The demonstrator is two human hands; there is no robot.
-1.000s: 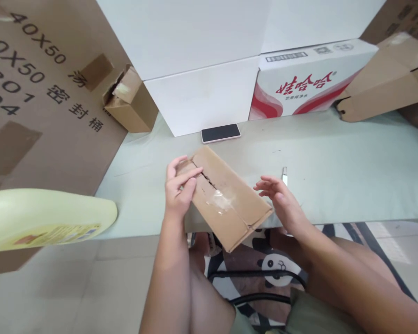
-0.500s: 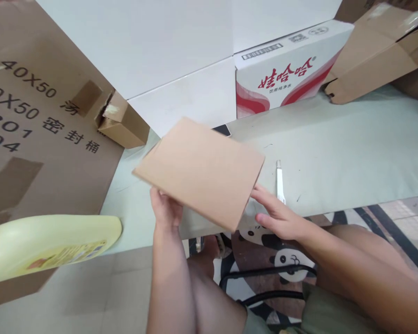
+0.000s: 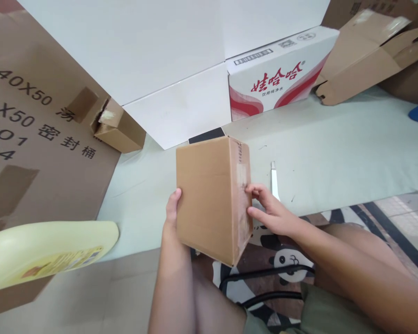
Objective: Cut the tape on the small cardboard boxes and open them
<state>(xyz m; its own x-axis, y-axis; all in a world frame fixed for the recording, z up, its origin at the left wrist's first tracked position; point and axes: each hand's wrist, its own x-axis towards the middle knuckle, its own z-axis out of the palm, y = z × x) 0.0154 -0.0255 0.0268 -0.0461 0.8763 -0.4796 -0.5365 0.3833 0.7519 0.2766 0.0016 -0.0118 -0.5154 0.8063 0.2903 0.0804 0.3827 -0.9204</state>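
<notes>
A brown cardboard box [image 3: 205,199] is held up over the front edge of the table, tilted, with a taped narrow side [image 3: 242,190] turned to the right. My left hand [image 3: 173,206] grips its left edge; the thumb shows and the other fingers are hidden behind the box. On the taped side rest the fingertips of my right hand [image 3: 266,208], with thumb and index finger apart and nothing between them. Just beyond that hand a white utility knife [image 3: 274,181] lies on the table.
Behind the box lies a flat dark object [image 3: 206,135], beside white panels [image 3: 181,106]. A white and red carton [image 3: 278,76] and an opened cardboard piece [image 3: 362,55] stand at the back right. On the left are a yellow bottle [image 3: 52,250], a small box [image 3: 123,132] and a large carton [image 3: 52,176].
The box has turned from a broad flat face upward to upright, bringing its taped side into view. My right fingers now touch that side, and my left thumb shows at the left edge.
</notes>
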